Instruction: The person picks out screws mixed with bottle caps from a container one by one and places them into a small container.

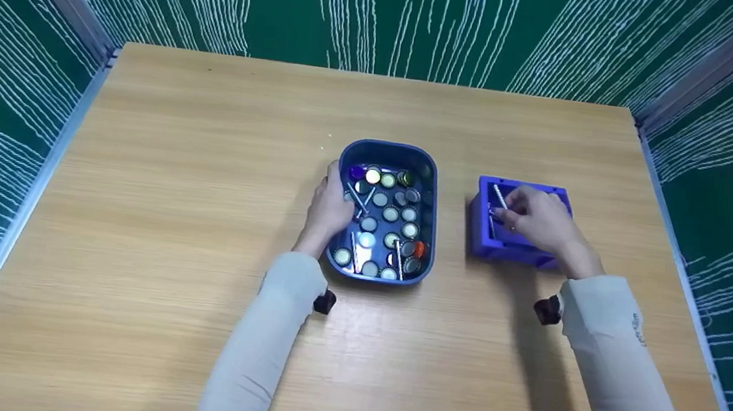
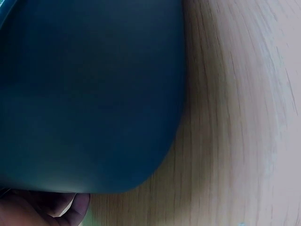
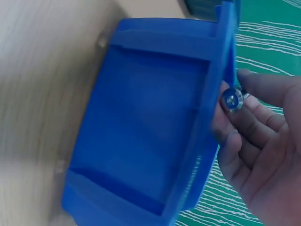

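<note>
A dark blue tray (image 1: 436,206) holds bottle caps (image 1: 391,213) and several screws (image 1: 354,252). My left hand (image 1: 331,205) grips the tray's left side at the rim; in the left wrist view its fingers (image 2: 73,212) show beside the tray wall (image 2: 94,117). Over the blue-purple bin (image 1: 505,251) at the right, my right hand (image 1: 542,220) pinches a silver screw (image 1: 499,196) between thumb and fingers. The cross-slotted head of that screw (image 3: 233,99) faces the right wrist camera, close by the bin's rim. Another screw (image 1: 491,227) lies inside the bin.
Both containers stand on a light wooden table (image 1: 168,212), with a gap between them. One orange cap (image 1: 419,249) is among the caps at the tray's right. Green walls (image 1: 278,5) with white streaks surround the table's back and sides.
</note>
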A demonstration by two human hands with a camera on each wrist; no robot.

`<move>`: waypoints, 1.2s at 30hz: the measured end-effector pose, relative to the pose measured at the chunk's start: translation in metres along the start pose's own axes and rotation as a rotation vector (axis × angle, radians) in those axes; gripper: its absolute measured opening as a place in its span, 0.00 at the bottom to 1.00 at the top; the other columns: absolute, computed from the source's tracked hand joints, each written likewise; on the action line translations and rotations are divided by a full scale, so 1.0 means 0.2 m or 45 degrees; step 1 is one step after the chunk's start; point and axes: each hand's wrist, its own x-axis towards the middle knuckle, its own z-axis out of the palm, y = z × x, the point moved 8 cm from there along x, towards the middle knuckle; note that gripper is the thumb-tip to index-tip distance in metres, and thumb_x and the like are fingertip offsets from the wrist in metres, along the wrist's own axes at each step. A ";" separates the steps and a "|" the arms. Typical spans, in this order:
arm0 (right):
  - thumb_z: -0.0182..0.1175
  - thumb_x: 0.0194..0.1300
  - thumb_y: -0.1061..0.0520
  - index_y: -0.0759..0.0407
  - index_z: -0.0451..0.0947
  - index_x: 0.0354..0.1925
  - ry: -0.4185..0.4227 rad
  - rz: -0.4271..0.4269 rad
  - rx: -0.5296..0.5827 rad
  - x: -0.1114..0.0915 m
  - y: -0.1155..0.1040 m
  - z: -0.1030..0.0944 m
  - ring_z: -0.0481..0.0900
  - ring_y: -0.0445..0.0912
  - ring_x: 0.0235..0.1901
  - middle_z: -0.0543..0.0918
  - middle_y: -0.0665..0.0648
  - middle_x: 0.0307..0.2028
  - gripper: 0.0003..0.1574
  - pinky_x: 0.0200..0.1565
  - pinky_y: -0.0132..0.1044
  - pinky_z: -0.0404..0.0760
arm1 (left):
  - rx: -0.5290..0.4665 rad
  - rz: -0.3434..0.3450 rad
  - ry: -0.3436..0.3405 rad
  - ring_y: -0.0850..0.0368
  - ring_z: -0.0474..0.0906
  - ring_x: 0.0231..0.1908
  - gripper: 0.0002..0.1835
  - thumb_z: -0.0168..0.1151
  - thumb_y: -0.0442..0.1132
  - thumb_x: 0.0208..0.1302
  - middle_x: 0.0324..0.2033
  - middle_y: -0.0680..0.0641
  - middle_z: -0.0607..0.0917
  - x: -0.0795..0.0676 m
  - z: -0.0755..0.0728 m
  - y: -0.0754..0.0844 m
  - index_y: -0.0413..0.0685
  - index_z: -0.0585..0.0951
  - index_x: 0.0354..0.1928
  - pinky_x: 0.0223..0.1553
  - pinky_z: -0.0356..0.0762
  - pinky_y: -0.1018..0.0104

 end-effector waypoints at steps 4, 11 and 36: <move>0.58 0.69 0.52 0.66 0.76 0.43 -0.007 0.023 -0.090 0.00 0.03 0.01 0.83 0.50 0.33 0.86 0.65 0.36 0.16 0.36 0.40 0.75 | -0.003 0.006 0.001 0.39 0.67 0.67 0.43 0.54 0.27 0.60 0.68 0.35 0.69 0.00 0.00 0.00 0.50 0.51 0.77 0.69 0.64 0.43; 0.57 0.67 0.55 0.71 0.78 0.47 -0.004 0.003 -0.262 -0.02 -0.02 0.02 0.84 0.65 0.43 0.85 0.71 0.43 0.19 0.45 0.59 0.80 | -0.018 0.005 0.001 0.40 0.65 0.69 0.43 0.54 0.26 0.61 0.69 0.36 0.68 0.00 0.00 0.00 0.50 0.51 0.77 0.70 0.62 0.44; 0.56 0.70 0.53 0.64 0.78 0.50 -0.020 -0.125 -0.243 0.02 -0.33 0.02 0.84 0.57 0.41 0.86 0.67 0.43 0.18 0.45 0.55 0.82 | 0.034 0.023 0.016 0.38 0.66 0.68 0.43 0.54 0.27 0.59 0.68 0.34 0.69 0.01 0.00 0.00 0.48 0.52 0.76 0.69 0.64 0.43</move>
